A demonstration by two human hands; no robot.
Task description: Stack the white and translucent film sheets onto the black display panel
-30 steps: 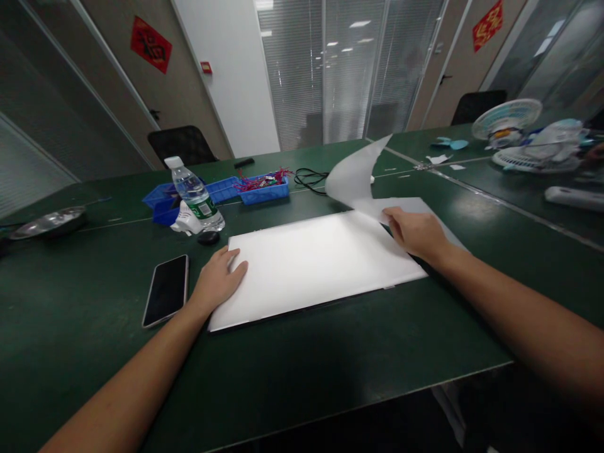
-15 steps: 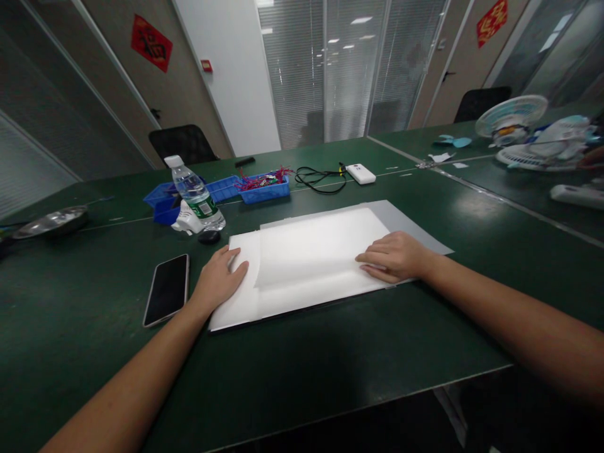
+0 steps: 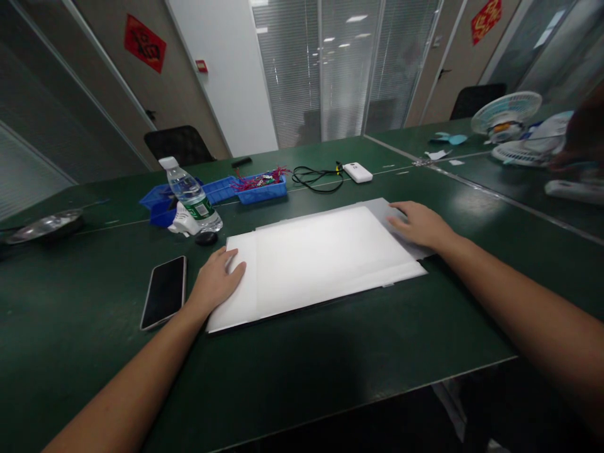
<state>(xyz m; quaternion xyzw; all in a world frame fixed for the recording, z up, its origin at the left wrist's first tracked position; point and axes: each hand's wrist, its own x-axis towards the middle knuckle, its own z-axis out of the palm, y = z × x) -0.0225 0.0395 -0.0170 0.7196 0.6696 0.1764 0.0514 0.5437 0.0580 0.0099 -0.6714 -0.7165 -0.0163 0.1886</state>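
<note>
Fingers point(image 3: 230, 253) parted, gripping nothing: left hand point(image 3: 216, 280) on white panel point(image 3: 240, 301), right hand point(image 3: 419, 226) (likewise) on translucent sheet point(image 3: 330, 255).

The left hand point(image 3: 216, 277) lies on the left end of a white panel point(image 3: 238, 301), flat on the green worktop point(image 3: 321, 371). The right hand point(image 3: 419, 224) is at the right end of a translucent sheet point(image 3: 321, 251) overlapping the panel. A smartphone point(image 3: 165, 292) lies beside the left forearm point(image 3: 155, 371).

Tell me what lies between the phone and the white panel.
In the head view, the left hand lies between the phone and the white panel, its thumb over the panel.
</note>
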